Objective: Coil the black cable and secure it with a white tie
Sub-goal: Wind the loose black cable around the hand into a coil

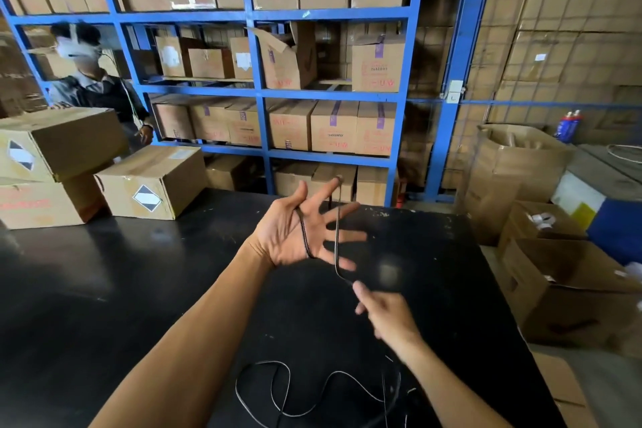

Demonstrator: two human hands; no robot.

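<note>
Dim warehouse light w/ a soft glare patch on the glossy black table (104,288) near centre. Wide-angle bends the blue shelving (257,94) at the edges. Right hand (389,316) motion-blurred; background soft, corners murky.

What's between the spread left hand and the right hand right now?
In the head view, a taut run of the thin black cable spans from the left hand down to the right hand; otherwise only bare glossy black tabletop shows.
</note>
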